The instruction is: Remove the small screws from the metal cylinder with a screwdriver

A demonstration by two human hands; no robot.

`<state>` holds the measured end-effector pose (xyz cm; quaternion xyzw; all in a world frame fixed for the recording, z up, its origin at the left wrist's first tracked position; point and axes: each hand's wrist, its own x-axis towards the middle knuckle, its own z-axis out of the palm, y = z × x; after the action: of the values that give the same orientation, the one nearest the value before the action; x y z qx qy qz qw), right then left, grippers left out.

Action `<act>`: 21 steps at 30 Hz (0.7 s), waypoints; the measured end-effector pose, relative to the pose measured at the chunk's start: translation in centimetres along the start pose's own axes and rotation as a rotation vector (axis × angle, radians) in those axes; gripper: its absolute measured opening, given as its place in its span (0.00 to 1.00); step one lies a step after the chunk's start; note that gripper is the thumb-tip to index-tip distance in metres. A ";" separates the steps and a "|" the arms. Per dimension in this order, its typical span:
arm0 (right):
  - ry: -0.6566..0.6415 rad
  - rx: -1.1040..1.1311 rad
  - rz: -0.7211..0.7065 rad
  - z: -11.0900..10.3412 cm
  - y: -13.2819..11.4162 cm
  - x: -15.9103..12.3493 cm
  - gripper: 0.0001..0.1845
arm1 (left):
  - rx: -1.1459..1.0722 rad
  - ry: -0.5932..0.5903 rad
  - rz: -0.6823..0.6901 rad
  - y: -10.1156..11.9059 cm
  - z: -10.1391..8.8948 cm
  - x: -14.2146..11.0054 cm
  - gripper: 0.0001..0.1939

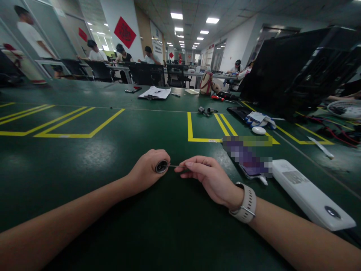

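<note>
My left hand (148, 169) is closed in a fist round a small round dark part with a metal rim (161, 166), its open end facing right. My right hand (208, 177), with a pale watch on the wrist, pinches a thin metal rod (176, 166) whose tip reaches into the round part. Both hands rest on the dark green table (113, 158) near its front middle.
A long white device (308, 194) and a blurred-out phone (249, 158) lie to the right of my right hand. Farther back lie gloves (259, 118), a white oval object (258, 130), small tools (204, 110), a screwdriver (218, 98), a clipboard with papers (155, 92), and large black equipment (296, 67). People sit at desks behind.
</note>
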<state>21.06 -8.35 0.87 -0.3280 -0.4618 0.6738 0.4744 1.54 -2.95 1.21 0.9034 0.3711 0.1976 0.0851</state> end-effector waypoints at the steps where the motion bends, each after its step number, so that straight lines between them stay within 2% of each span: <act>1: 0.000 0.020 0.006 0.0 0.0 0.0 0.08 | -0.009 0.001 -0.007 0.0 0.0 0.0 0.04; 9: 0.031 -0.073 -0.055 0.0 0.1 -0.2 0.07 | 0.015 -0.008 -0.052 -0.2 0.2 0.1 0.04; 21: 0.157 -0.036 -0.074 -0.1 0.2 -0.2 0.07 | 0.015 -0.003 -0.089 -0.2 0.1 0.0 0.03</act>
<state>21.13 -8.57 0.69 -0.3712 -0.4471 0.6196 0.5277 1.51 -2.79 1.04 0.8867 0.4124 0.1895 0.0875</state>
